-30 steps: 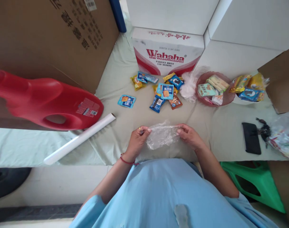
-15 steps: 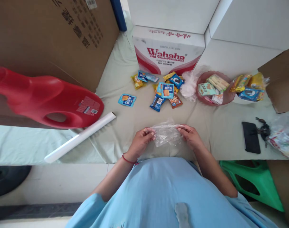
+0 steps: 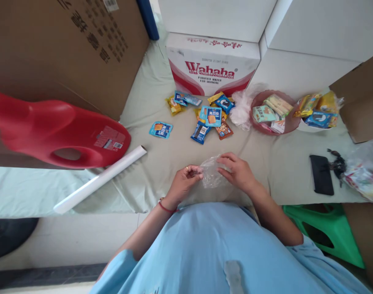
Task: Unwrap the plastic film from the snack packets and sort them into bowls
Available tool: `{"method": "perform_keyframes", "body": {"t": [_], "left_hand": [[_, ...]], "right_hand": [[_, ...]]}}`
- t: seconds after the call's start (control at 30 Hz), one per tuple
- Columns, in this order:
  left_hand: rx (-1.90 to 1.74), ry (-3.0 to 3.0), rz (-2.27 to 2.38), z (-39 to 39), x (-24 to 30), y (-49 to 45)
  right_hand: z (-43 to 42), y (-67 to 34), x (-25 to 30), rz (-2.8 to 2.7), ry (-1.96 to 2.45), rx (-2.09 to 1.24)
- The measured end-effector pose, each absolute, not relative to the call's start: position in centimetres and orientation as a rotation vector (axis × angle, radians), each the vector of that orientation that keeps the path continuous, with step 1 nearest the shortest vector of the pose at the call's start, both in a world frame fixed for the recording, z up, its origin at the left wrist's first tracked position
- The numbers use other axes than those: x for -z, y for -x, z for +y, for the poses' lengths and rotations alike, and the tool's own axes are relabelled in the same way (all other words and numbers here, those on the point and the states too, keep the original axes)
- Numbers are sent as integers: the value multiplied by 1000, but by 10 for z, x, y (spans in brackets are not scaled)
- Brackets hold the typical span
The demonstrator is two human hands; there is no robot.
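Has a red jug [image 3: 56, 126] at the frame's left, above a white roll [image 3: 100, 179]. Pinches a clear plastic bag [image 3: 211, 174], just below frame centre, with the left hand [image 3: 184, 183]; holds the right hand [image 3: 237, 173], fingers parted, over the bag's right side, cannot tell whether touching.
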State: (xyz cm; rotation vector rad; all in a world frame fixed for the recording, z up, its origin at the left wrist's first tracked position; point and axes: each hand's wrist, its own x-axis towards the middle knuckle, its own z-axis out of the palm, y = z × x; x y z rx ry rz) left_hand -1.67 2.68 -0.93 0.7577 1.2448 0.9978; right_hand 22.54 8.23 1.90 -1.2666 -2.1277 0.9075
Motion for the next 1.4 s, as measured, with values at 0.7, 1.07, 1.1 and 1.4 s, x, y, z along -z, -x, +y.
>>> {"method": "perform_keyframes", "body": {"t": [0.7,1.07,1.1,1.4], "left_hand": [[-1223,-245,1197,36,12,28],[-950,-518,1413,34,-2,11],[-925,-512,1379,37,-3,10],[-990,-624,1295,53,14,4]], "right_hand": [[78,-241,2,-979,1430,-1473],[55,-218,-7,-1204,1352,-1515],[51,-216,-7,-1284,1344,-1494],[39,-225,-11,-1848,1157,-1446]]}}
